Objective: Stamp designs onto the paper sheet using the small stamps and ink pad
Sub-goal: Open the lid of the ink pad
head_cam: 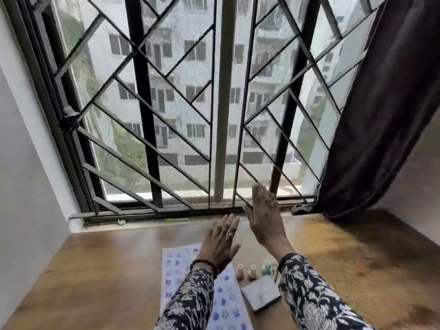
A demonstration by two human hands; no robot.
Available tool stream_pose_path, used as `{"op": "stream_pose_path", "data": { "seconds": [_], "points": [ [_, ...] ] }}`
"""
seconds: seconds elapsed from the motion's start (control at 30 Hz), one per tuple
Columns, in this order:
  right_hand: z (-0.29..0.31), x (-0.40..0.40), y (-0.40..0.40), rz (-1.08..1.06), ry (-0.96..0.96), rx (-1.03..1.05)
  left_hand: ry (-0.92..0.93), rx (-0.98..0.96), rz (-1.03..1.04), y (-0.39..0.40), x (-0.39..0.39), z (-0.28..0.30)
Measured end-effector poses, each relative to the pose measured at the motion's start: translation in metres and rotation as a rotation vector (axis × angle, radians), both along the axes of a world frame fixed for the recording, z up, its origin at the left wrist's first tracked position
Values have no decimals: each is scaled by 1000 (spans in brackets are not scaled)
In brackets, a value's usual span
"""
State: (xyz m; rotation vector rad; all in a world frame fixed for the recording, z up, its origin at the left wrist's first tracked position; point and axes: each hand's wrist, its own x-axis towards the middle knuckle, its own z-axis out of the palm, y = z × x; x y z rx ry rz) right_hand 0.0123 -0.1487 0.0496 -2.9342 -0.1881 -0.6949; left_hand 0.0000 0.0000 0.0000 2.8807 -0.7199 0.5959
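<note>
A white paper sheet [226, 303] covered with several blue and purple stamped marks lies on the wooden table, partly hidden under my left forearm. Three small stamps stand upright in a row to its right: a pink one [241, 270], a cream one [252, 272] and a green one [267, 267]. In front of them lies a flat square ink pad [260, 295]. My left hand [220, 244] hovers above the sheet's far end, fingers spread, holding nothing. My right hand [265, 217] is raised higher toward the window, flat and holding nothing.
The brown wooden table [114, 270] runs to a window sill with a black metal grille [142, 129]. A dark curtain [385, 120] hangs at the right and touches the table's far right corner. A white wall borders the left side.
</note>
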Motion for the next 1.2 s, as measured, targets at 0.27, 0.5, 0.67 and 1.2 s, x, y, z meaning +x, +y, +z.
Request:
{"op": "stream_pose_path", "data": {
  "seconds": [0.27, 0.5, 0.67, 1.2],
  "points": [
    [-95, -82, -26, -223, 286, 169, 598, -8, -2, -12, -66, -113],
    [-151, -104, -19, -270, 505, 399, 648, -164, 154, -31, -69, -116],
    [-160, -101, -16, -275, 417, 459, 631, -182, 200, -35, -70, -118],
    [-123, -82, -106, -382, 178, 721, 564, -250, 211, -38, -71, -125]
  ]
}}
